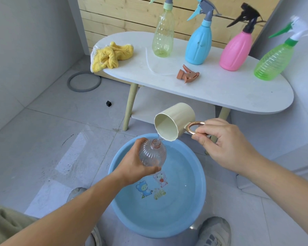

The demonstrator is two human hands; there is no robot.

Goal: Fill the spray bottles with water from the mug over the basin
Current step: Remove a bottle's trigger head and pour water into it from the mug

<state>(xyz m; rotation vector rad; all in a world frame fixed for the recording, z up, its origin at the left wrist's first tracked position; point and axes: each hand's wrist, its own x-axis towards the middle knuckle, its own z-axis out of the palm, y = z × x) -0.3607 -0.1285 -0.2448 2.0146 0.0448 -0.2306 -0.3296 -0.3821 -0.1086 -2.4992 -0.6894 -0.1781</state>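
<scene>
Cartoon figures point(143, 189) are printed inside the basin point(114, 201), set before the bench point(220, 89) of sprayers point(198, 45). Above it, the bottle point(152, 155) is gripped by left fingers point(149, 169), the tipped mug point(176, 118) pinched at its handle point(190, 129) by right fingers point(212, 125).

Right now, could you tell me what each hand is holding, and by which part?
The left hand grips the clear bottle around its body. The right hand pinches the mug by its ring handle, tilted over the basin.
</scene>
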